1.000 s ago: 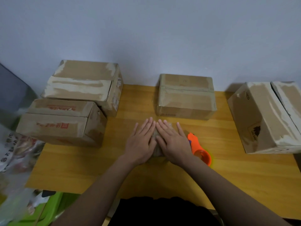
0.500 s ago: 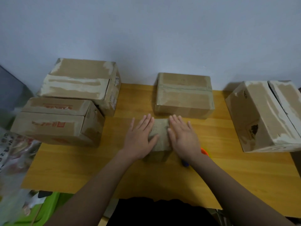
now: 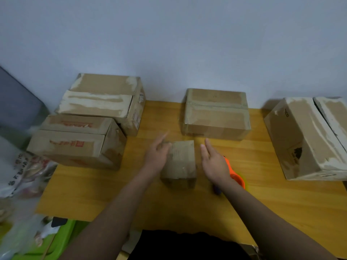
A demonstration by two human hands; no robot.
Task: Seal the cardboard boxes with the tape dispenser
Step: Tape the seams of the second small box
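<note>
Change first: a second ago both palms lay flat together on top of the small cardboard box (image 3: 179,162), half a second ago they had slid apart over the lid, now they have come off to either side. Reads as tape smoothing done on this box; judged next step is moving it away or taking another one.

Left to right, clock from the small box:
- Two stacked-looking unsealed boxes at 9–10 o'clock: front box with red print (image 3: 75,141), bigger one behind it (image 3: 105,100). Both seams look open, no clear tape visible.
- Left hand (image 3: 156,153) at 9 o'clock, motion-blurred, fingers straight and loosely spread, touching or just beside the box's left top edge; cannot tell which. Holds nothing.
- Small box centre on the wooden table (image 3: 281,203), lid closed, sheen suggests tape.
- Taped box (image 3: 216,113) at 12 o'clock against the wall.
- Right hand (image 3: 214,162) at 3 o'clock, fingers straight, moderately wide, apart from the box, holding nothing.
- Orange tape dispenser (image 3: 235,175) at 3–4 o'clock, lying on the table just beside and partly under the right hand; not gripped.
- Large tilted box (image 3: 304,139) at 2 o'clock, well apart, flaps not taped.
</note>
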